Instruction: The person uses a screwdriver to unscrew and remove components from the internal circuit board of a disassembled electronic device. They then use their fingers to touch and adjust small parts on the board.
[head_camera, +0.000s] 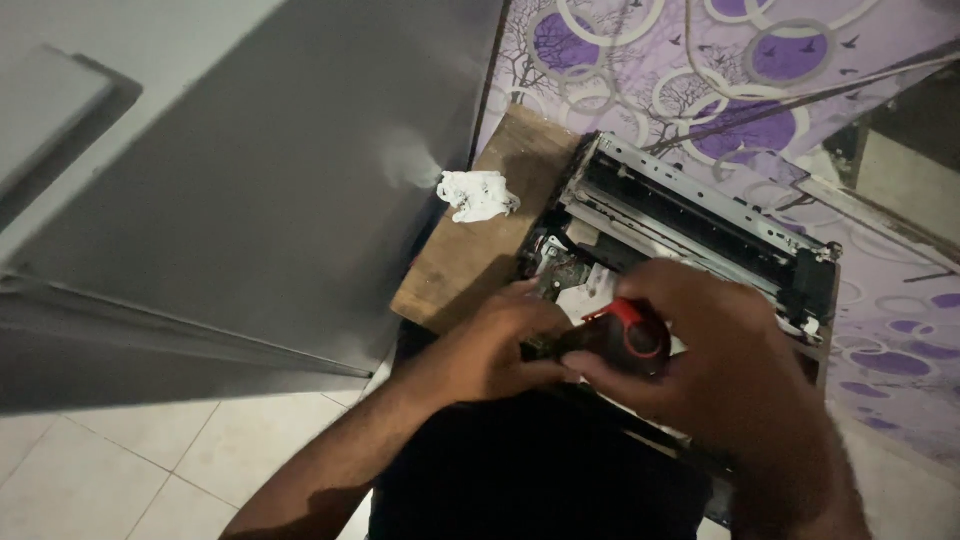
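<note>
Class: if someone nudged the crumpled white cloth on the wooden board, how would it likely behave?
The cloth looks crumpled and soft, so probably floppy and light. It would likely slide or bunch on the flat board rather than roll. It seems unlikely to break.

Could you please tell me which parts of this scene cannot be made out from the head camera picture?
- Tip of the red-and-black screwdriver: hidden under the left hand and right hand.
- Near side of the opened printer: covered by both hands.
- Small parts inside the printer: too dark and blurred to tell.
- Crumpled white cloth on the wooden board: detail washed out.
- Right forearm: cut off by the bottom edge.
</note>
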